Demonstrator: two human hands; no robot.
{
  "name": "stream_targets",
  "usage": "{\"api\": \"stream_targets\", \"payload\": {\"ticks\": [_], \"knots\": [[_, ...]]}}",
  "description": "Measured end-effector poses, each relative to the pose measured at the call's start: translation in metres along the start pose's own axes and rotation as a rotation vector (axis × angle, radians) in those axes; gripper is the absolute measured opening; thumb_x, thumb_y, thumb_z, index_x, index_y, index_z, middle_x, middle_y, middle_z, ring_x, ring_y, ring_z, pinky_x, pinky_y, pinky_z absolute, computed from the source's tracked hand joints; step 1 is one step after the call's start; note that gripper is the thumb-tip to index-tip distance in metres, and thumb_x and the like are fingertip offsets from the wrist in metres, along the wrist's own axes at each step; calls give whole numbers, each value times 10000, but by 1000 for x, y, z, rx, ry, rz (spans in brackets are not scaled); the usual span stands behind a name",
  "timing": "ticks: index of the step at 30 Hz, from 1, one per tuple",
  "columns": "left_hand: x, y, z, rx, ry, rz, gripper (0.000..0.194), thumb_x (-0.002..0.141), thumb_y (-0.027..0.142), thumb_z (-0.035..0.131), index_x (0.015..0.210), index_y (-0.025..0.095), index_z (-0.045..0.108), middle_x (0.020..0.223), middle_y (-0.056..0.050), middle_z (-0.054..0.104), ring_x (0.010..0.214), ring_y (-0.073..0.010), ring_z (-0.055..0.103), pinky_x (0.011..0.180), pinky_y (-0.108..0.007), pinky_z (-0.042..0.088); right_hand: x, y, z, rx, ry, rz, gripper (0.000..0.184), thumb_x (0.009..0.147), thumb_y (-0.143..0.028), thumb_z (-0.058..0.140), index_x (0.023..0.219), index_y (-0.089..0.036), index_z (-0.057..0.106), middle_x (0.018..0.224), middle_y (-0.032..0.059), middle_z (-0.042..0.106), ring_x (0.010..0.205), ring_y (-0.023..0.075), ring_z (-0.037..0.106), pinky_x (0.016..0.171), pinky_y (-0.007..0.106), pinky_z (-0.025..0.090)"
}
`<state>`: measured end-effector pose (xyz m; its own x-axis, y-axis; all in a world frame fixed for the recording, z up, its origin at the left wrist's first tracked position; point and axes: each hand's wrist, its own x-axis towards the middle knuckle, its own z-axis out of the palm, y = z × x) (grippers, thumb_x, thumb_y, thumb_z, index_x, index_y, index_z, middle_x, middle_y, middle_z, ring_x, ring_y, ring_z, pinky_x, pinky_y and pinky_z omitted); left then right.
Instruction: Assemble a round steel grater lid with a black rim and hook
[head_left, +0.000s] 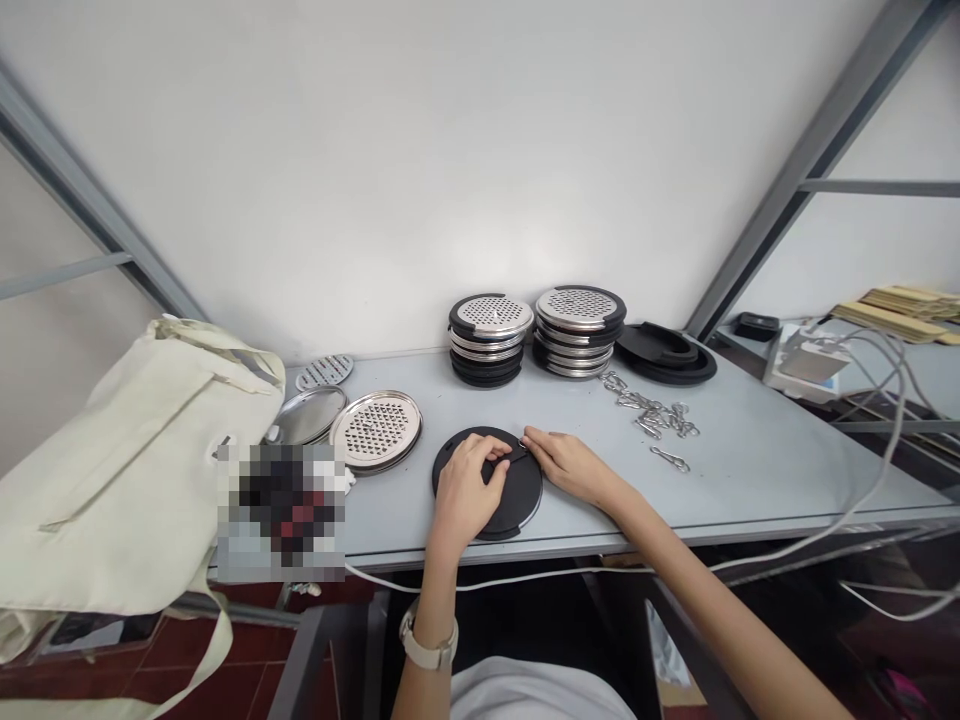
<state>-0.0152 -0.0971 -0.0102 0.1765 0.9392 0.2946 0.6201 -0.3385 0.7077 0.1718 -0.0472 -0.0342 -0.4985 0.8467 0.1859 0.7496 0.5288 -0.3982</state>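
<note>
A round black disc (517,500) lies flat near the table's front edge, with a thin silvery rim at its lower right. My left hand (469,485) rests over its upper middle, fingers curled and thumb bent in against the surface. At the disc's upper right edge, my right hand (566,462) pinches a small metal snap hook (522,444), mostly hidden by the fingertips. To the right, several loose snap hooks (651,415) lie in a pile, and a single snap hook (670,459) sits apart, closer to me.
Behind the disc stand two stacks of round graters, a left stack (491,340) and a right stack (579,332). Black round parts (667,355) lie beside them. Perforated metal grater plates (375,430) and a cream bag (127,480) are at left. A white cable (817,545) crosses the front edge.
</note>
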Motion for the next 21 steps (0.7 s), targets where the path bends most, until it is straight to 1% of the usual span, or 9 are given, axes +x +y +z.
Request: {"api": "stream_targets", "payload": {"ticks": [6, 12, 21], "knots": [[1, -1, 3, 18, 22, 13, 171, 854, 134, 530, 953, 248, 610, 941, 10, 607, 899, -137, 583, 845, -277, 451, 1, -4, -3, -10, -6, -1, 345, 1010, -340, 227, 908, -210, 530, 657, 22, 604, 591, 165, 562, 597, 263, 327], [1, -2, 4, 28, 25, 9, 166, 852, 133, 538, 948, 252, 604, 937, 21, 602, 897, -133, 578, 840, -272, 453, 1, -9, -4, -88, -5, 0, 380, 1018, -332, 201, 912, -202, 542, 658, 14, 618, 593, 157, 578, 601, 259, 321], [1, -1, 5, 28, 30, 11, 170, 850, 131, 538, 948, 255, 601, 934, 21, 602, 892, -133, 577, 839, -273, 452, 0, -7, -1, -167, -10, 28, 408, 1018, -330, 214, 901, -195, 581, 737, 37, 682, 659, 165, 629, 621, 261, 319]]}}
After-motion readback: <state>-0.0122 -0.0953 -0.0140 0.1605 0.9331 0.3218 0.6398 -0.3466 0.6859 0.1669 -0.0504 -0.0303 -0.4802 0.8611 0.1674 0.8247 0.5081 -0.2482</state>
